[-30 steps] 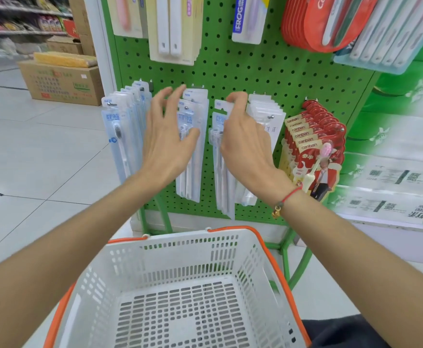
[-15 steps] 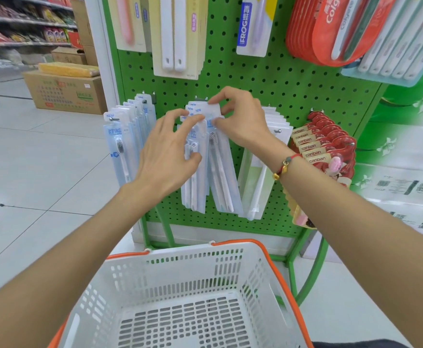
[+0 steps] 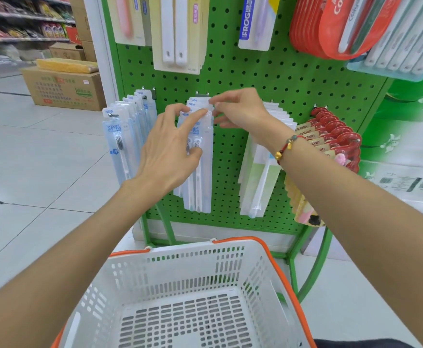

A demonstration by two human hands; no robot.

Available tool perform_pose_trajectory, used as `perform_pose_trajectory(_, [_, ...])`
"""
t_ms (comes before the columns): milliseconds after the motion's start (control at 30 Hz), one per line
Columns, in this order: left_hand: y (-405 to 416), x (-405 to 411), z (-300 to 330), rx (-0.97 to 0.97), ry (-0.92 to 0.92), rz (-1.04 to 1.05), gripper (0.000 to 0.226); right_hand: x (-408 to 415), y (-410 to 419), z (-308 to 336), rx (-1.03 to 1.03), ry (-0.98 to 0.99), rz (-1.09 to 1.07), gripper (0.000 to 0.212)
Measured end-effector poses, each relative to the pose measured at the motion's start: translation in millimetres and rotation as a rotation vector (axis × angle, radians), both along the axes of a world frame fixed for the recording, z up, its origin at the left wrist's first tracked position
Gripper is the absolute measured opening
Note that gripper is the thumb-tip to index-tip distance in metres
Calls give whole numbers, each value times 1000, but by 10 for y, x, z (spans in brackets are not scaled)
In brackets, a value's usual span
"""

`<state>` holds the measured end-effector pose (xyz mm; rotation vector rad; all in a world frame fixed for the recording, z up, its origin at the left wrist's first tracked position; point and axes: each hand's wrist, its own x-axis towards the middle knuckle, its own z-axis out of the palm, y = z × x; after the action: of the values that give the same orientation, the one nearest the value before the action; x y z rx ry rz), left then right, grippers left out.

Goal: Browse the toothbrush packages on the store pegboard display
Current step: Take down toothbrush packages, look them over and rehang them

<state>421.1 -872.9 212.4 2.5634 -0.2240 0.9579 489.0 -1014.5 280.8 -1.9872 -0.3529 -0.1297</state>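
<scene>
Toothbrush packages (image 3: 199, 156) on middle peg now regrouped — right hand (image 3: 240, 109) pinching top tab, left hand (image 3: 167, 149) fingers spread, steadying stack; browsing ongoing.

We see a green pegboard (image 3: 255, 79) carrying rows of toothbrush packs on hooks: pale blue packs (image 3: 120, 136) at left, clear twin packs (image 3: 203, 177) in the middle, white packs (image 3: 260, 177) beside them, red packs (image 3: 336, 131) at right.
</scene>
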Motion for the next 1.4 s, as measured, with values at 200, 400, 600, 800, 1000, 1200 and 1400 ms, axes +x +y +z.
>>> perform_pose_trajectory(200, [-1, 4, -7, 4, -7, 12, 63, 162, 150, 118, -300, -107, -78, 28])
perform_pose_trajectory(400, [-8, -14, -7, 34, 2, 26, 65, 282, 228, 267, -405, 34, -51, 32])
perform_pose_trajectory(600, [-11, -15, -14, 55, 14, 43, 68, 304, 268, 302, -432, 108, -51, 28])
perform_pose_trajectory(800, [-16, -19, 1, 49, 17, 48, 69, 248, 243, 239, -511, -78, -86, 20])
perform_pose_trajectory(1000, [-26, -30, -14, 64, 3, 51, 71, 66, 147, 234, -772, -201, -131, 13])
perform_pose_trajectory(1200, [-48, -48, -5, 97, 1, 68, 73, -156, 109, 193, -913, -303, -221, 33])
perform_pose_trajectory(1400, [-90, -115, 11, 123, 4, 49, 84, -419, -45, 56, -782, -350, -228, 29])
